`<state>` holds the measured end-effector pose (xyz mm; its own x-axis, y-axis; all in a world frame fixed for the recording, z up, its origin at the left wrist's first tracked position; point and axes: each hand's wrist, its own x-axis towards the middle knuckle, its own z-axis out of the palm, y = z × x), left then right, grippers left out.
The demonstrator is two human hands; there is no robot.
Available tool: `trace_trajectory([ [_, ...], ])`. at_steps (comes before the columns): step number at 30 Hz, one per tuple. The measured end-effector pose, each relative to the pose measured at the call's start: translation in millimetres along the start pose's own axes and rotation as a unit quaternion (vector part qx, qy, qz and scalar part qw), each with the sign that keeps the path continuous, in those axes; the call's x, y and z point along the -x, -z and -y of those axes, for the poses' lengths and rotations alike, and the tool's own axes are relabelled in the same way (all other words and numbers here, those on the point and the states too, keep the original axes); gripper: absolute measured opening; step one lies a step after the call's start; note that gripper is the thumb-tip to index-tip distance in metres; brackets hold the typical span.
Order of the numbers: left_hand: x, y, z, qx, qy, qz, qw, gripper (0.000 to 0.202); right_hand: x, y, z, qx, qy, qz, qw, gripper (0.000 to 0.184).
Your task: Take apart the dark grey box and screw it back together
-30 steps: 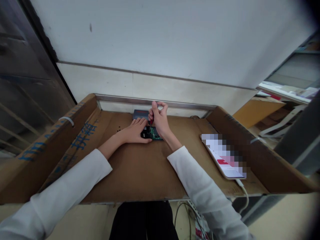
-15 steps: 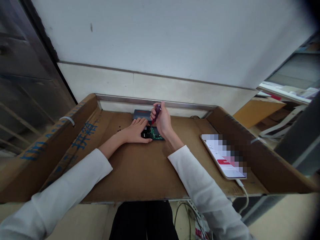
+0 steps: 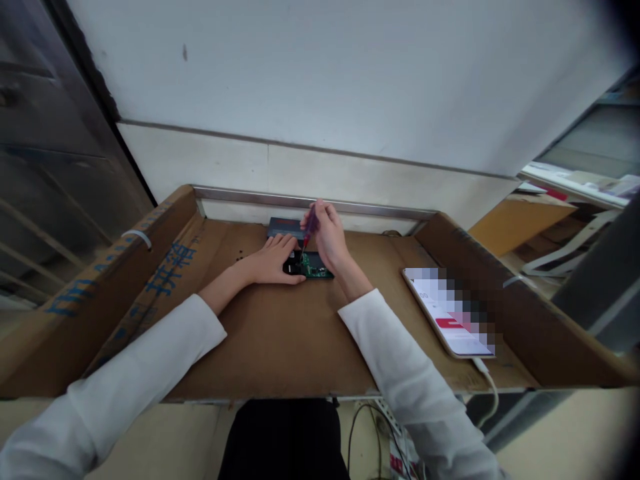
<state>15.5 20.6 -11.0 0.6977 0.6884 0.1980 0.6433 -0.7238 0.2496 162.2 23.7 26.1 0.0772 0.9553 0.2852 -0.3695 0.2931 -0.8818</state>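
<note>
A green circuit board (image 3: 318, 265) lies flat near the far side of a cardboard tray (image 3: 280, 340), a black part (image 3: 293, 267) adjoining its left end. The left hand (image 3: 273, 261) holds the black part, fingers over its far side, thumb along the near edge. The right hand (image 3: 330, 240) is closed around the handle of a red-purple screwdriver (image 3: 310, 228), tilted with its tip down where board and black part meet; whether the tip touches cannot be told. Just behind the left hand's fingers sits a dark box (image 3: 284, 227). Small dark pieces (image 3: 241, 255) lie left of the left hand. Well apart on the right, a phone (image 3: 453, 325), its screen partly blurred, rests with a white cable (image 3: 493, 390) plugged in. A pale wall (image 3: 320, 87) stands beyond the tray.
</note>
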Motion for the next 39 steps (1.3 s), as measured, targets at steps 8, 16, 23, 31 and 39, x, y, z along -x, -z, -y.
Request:
trace_trajectory([
  [8,-0.6,1.0,-0.6,-0.006,-0.006,0.002,1.000,0.058,0.2,-5.5,-0.6,-0.041,-0.045,0.014,0.998,0.042],
  [16,-0.5,1.2,-0.6,0.001,-0.001,0.005,1.000,0.059,1.5,-4.1,-2.9,-0.014,-0.013,-0.013,1.000,0.043],
  [23,0.1,1.1,-1.1,0.006,0.003,0.000,1.000,0.058,0.3,-0.4,-1.3,0.023,-0.003,-0.020,1.000,0.034],
  [31,-0.9,0.7,-0.7,0.003,-0.004,0.001,1.000,0.059,2.0,-6.3,-1.5,-0.022,-0.032,0.007,0.999,0.038],
  [39,-0.5,1.1,-0.7,0.006,-0.002,0.002,1.000,0.059,2.6,-5.2,-3.9,-0.005,-0.013,-0.006,1.000,0.046],
])
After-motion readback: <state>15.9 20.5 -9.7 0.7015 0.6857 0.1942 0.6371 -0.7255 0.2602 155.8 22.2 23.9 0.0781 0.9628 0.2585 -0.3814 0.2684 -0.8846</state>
